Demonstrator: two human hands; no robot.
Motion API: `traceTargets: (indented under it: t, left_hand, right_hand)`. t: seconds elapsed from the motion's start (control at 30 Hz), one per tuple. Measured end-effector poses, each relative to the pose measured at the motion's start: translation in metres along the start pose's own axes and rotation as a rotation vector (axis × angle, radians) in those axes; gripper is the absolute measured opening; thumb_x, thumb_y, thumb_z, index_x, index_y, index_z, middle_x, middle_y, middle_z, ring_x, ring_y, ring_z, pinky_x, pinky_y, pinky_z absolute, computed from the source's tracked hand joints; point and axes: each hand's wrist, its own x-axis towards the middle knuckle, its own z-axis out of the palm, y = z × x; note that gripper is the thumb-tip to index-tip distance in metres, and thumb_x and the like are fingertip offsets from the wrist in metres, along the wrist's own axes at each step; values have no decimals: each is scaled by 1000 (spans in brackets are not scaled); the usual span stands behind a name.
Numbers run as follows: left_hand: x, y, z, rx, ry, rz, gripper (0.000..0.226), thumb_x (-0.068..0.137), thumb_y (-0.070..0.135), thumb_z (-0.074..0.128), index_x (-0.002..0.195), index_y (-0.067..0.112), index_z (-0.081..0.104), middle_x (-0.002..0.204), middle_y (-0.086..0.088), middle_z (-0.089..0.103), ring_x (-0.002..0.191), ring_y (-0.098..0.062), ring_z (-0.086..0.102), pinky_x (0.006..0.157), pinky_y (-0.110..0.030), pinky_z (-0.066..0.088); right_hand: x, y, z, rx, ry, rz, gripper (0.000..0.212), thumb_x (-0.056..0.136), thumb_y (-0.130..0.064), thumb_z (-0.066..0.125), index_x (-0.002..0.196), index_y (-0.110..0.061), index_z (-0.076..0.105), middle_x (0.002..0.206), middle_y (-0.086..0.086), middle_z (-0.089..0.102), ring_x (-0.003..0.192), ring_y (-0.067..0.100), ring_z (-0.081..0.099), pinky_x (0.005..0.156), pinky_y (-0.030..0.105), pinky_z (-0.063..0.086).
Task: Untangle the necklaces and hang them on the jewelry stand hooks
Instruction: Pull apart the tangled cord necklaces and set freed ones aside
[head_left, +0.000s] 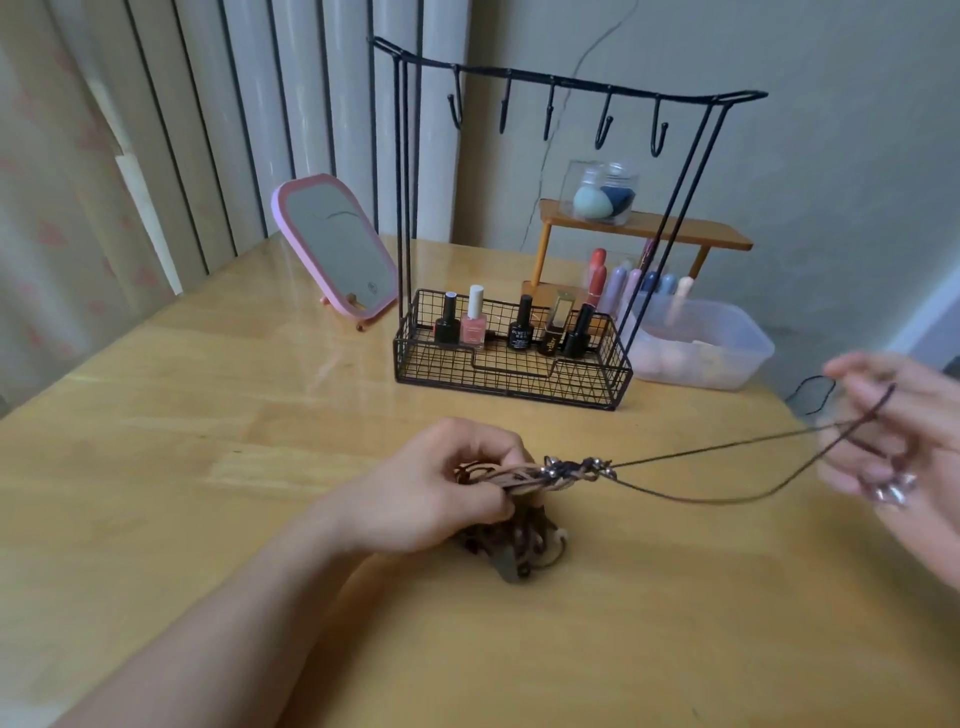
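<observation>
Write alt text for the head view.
The left hand grips a tangled bundle of necklaces on a wooden table while the right hand pulls one brown cord taut. Behind, the black jewelry stand hooks hang bare.

Single head-worn view, looking forward and down onto the wooden table (208, 395), close above both hands; jewelry stand (545, 218) at twelve o'clock, farther back.

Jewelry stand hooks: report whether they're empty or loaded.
Empty. All five hooks on the jewelry stand hang bare; the necklaces are off it.
</observation>
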Motion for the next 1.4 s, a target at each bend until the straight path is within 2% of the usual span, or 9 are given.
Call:
traceTargets:
  t: [0.13, 0.23, 0.33, 0.53, 0.73, 0.83, 1.03, 1.2, 1.4]
  left_hand:
    - [-2, 1, -7, -383, -72, 79, 10, 68, 9, 53, 76, 3, 56, 65, -12, 58, 58, -23, 51, 59, -26, 43]
    - [0, -1, -4, -535, -140, 54, 16, 68, 2, 49, 84, 2, 54, 58, -2, 46, 51, -11, 39, 54, -24, 32]
    - [0, -3, -6, -582, -139, 14, 22, 76, 4, 52, 94, -4, 61, 57, 6, 43, 49, -7, 34, 52, -24, 27]
    - [0, -3, -8, -454, -46, -4, 5, 85, 4, 60, 90, 6, 62, 70, -4, 58, 55, -9, 51, 52, -15, 41]
    - [0, -2, -9, -497, -38, 41, 16, 82, 0, 60, 95, 9, 63, 78, 5, 60, 64, -4, 53, 61, -15, 44]
    - [-2, -1, -11, -463, -21, 55, 17, 80, 0, 64, 95, 9, 63, 81, -1, 58, 70, -7, 53, 66, -16, 44]
    - [-2, -1, -10, -344, -24, 110, 20, 79, 0, 67, 93, 15, 64, 77, -29, 45, 73, -24, 46, 68, -22, 45]
    - [-2, 2, -8, -312, -35, 70, 33, 75, -13, 59, 90, 16, 65, 81, -10, 53, 72, -16, 50, 66, -20, 44]
    - [-3, 1, -7, -341, 18, 84, 38, 72, -20, 51, 86, 14, 61, 74, -26, 41, 69, -24, 46, 66, -25, 40]
  right_hand:
    - [-4, 30, 0, -358, -59, 48, 46, 87, 17, 53, 86, -24, 74, 53, 3, 42, 43, 11, 37, 45, 13, 33]
    - [-11, 39, 10, -526, -241, 113, 37, 80, -8, 52, 94, -35, 75, 59, -3, 50, 57, 25, 46, 53, 16, 33]
    - [-15, 44, 13, -453, -306, 198, 47, 70, -7, 44, 94, -30, 77, 85, -8, 70, 82, 20, 62, 69, 13, 43]
    - [-5, 37, 30, -821, -130, -149, 39, 96, -58, 40, 86, -37, 71, 99, -21, 66, 100, 5, 60, 87, 12, 39]
    - [22, -10, 109, -283, -139, -207, 26, 82, -49, 57, 97, -35, 73, 97, -16, 74, 97, 8, 67, 80, 13, 49]
    - [23, -3, 124, -264, -148, -238, 23, 80, -43, 60, 95, -33, 73, 96, -14, 74, 99, 12, 67, 83, 25, 50]
    - [15, 16, 125, -196, -70, -184, 25, 71, -36, 74, 96, -41, 73, 92, -11, 74, 95, 13, 67, 85, 20, 49]
    - [14, 18, 127, 27, -121, -108, 30, 71, -7, 73, 91, -29, 76, 83, -1, 65, 71, 14, 66, 67, 21, 55]
    - [11, 15, 120, -70, -167, -36, 30, 69, -22, 76, 97, -33, 72, 78, 5, 63, 52, 12, 49, 53, 14, 43]
